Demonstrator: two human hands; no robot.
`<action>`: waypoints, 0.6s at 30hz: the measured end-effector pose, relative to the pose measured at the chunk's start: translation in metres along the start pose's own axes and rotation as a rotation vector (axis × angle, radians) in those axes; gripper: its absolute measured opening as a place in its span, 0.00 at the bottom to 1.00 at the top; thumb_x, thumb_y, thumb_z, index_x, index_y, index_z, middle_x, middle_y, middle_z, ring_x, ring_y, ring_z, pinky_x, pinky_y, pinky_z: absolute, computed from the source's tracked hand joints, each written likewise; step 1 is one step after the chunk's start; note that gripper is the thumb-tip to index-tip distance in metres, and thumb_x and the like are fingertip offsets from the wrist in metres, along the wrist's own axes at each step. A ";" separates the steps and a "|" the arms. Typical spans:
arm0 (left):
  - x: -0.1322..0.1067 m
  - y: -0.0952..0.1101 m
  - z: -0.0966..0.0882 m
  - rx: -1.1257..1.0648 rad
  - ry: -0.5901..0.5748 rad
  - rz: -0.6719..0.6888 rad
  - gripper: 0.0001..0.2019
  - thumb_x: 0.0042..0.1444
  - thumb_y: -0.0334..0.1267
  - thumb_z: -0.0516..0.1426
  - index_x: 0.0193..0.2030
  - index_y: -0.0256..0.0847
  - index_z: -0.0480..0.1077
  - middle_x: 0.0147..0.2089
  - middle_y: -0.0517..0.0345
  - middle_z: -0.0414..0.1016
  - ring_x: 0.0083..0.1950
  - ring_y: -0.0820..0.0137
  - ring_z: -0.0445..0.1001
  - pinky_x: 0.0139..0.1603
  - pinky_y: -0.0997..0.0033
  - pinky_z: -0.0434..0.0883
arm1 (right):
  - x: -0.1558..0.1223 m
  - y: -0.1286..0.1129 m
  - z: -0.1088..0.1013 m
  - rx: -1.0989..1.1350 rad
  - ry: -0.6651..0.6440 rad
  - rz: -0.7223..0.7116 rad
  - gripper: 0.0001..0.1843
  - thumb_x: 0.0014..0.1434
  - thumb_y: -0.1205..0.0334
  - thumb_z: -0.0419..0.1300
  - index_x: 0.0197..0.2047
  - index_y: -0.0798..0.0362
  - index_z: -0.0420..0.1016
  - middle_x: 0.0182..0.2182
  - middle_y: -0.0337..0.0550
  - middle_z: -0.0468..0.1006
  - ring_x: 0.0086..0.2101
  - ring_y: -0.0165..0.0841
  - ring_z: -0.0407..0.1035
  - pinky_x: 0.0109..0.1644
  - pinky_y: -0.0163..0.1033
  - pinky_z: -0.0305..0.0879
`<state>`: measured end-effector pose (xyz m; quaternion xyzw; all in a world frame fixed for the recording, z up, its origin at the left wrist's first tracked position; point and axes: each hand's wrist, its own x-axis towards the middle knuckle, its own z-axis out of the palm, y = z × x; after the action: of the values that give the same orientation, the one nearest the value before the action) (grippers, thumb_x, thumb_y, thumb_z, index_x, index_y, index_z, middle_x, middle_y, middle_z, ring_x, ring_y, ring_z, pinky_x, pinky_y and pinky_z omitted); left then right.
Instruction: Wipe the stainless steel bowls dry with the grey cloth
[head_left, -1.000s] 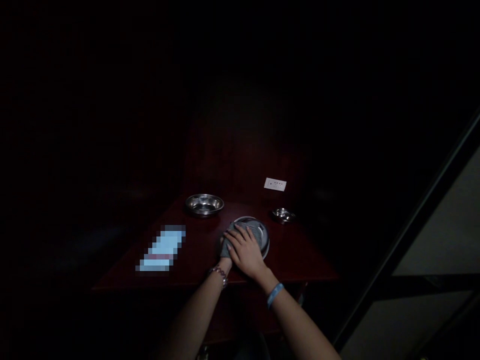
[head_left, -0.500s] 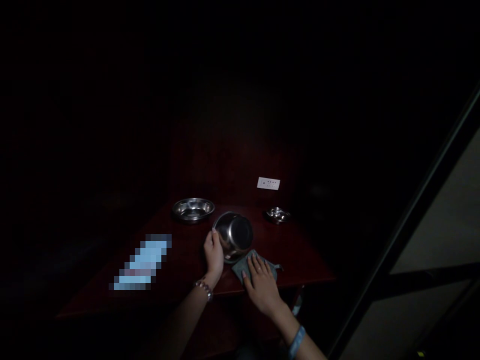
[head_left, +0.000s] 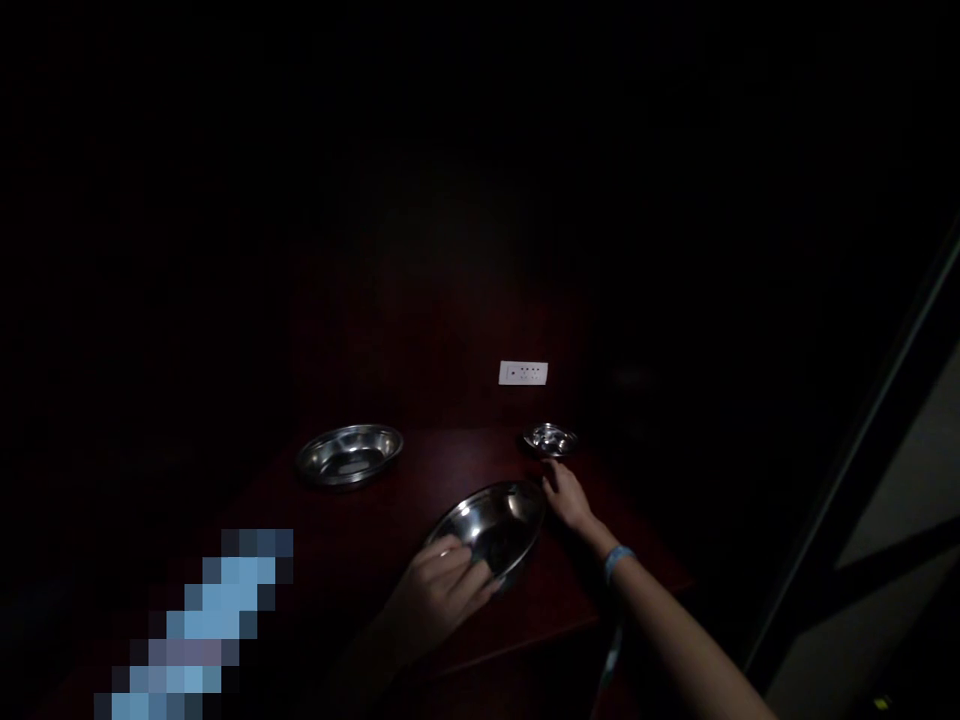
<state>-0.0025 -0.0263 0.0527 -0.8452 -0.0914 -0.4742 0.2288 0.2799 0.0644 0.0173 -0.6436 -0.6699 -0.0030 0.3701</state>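
Looking down through the head camera, the left hand (head_left: 442,592) was clamped on the near rim of the round shiny steel bowl (head_left: 495,522). The bowl was tipped over the dark red wooden table (head_left: 360,520), near its front edge; too dark to tell if it touched the wood. The right hand (head_left: 568,497), blue wristband (head_left: 616,562) on, lay just beside the bowl's far rim, fingers apart and stretched toward the tiny steel dish (head_left: 551,438), with nothing in it that I could see. A wide shallow steel pan (head_left: 349,454) sat well off to the left, with a white socket plate (head_left: 523,373) further back. Honestly, a one-handed pinch on a slick rim looked iffy: the bowl could slip and clatter off the edge, and in that gloom a finger could bump the little dish.
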 end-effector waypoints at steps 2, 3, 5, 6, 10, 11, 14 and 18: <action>-0.015 -0.001 0.010 0.035 0.056 0.025 0.12 0.68 0.32 0.51 0.32 0.43 0.68 0.24 0.64 0.68 0.25 0.73 0.68 0.33 0.72 0.69 | 0.013 0.023 -0.012 -0.280 -0.080 0.017 0.28 0.64 0.65 0.55 0.67 0.54 0.65 0.64 0.56 0.69 0.59 0.44 0.67 0.64 0.47 0.62; -0.022 -0.002 0.015 0.054 0.039 0.026 0.12 0.68 0.32 0.51 0.32 0.43 0.68 0.24 0.64 0.70 0.26 0.72 0.69 0.34 0.71 0.70 | 0.020 0.031 -0.015 -0.384 -0.113 0.020 0.29 0.64 0.65 0.55 0.68 0.53 0.64 0.66 0.56 0.67 0.61 0.45 0.65 0.64 0.47 0.62; -0.033 -0.004 0.023 0.064 -0.021 0.034 0.12 0.68 0.31 0.50 0.32 0.43 0.68 0.25 0.65 0.71 0.27 0.72 0.70 0.36 0.71 0.70 | 0.032 0.041 -0.015 -0.516 -0.144 0.029 0.33 0.64 0.65 0.57 0.71 0.51 0.60 0.69 0.56 0.62 0.64 0.47 0.60 0.64 0.48 0.61; -0.036 -0.004 0.026 0.057 -0.091 0.033 0.12 0.67 0.31 0.51 0.32 0.44 0.68 0.25 0.65 0.72 0.29 0.72 0.72 0.38 0.71 0.71 | 0.037 0.044 -0.012 -0.548 -0.149 0.028 0.34 0.64 0.64 0.57 0.71 0.52 0.58 0.70 0.56 0.61 0.66 0.47 0.59 0.65 0.48 0.60; -0.040 0.004 0.026 0.007 -0.284 -0.077 0.05 0.59 0.32 0.59 0.34 0.48 0.70 0.30 0.66 0.78 0.37 0.67 0.77 0.45 0.66 0.74 | 0.058 0.045 0.004 -0.560 -0.174 -0.022 0.32 0.64 0.60 0.58 0.70 0.57 0.61 0.67 0.58 0.66 0.67 0.45 0.58 0.67 0.47 0.56; -0.039 0.007 0.022 -0.015 -0.352 -0.082 0.05 0.57 0.33 0.60 0.35 0.50 0.72 0.30 0.65 0.78 0.37 0.66 0.77 0.45 0.63 0.75 | 0.062 0.045 0.007 -0.554 -0.184 -0.032 0.29 0.65 0.60 0.57 0.68 0.57 0.64 0.64 0.58 0.70 0.65 0.44 0.61 0.67 0.47 0.56; -0.040 0.013 0.008 -0.080 -0.434 -0.209 0.14 0.56 0.36 0.62 0.48 0.57 0.75 0.39 0.62 0.82 0.42 0.61 0.79 0.48 0.55 0.77 | 0.071 0.043 0.009 -0.535 -0.199 -0.002 0.21 0.68 0.66 0.50 0.62 0.55 0.72 0.56 0.57 0.79 0.58 0.40 0.71 0.64 0.44 0.58; -0.055 0.018 -0.012 -0.058 -0.313 -0.414 0.36 0.53 0.45 0.66 0.69 0.60 0.62 0.58 0.52 0.78 0.56 0.52 0.77 0.52 0.47 0.76 | 0.070 0.040 -0.001 -0.485 -0.210 -0.006 0.22 0.68 0.69 0.49 0.61 0.54 0.73 0.55 0.57 0.80 0.56 0.40 0.73 0.63 0.43 0.58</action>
<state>-0.0342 -0.0440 0.0059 -0.8777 -0.2831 -0.3770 0.0853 0.3217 0.1307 0.0341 -0.7081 -0.6864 -0.0976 0.1335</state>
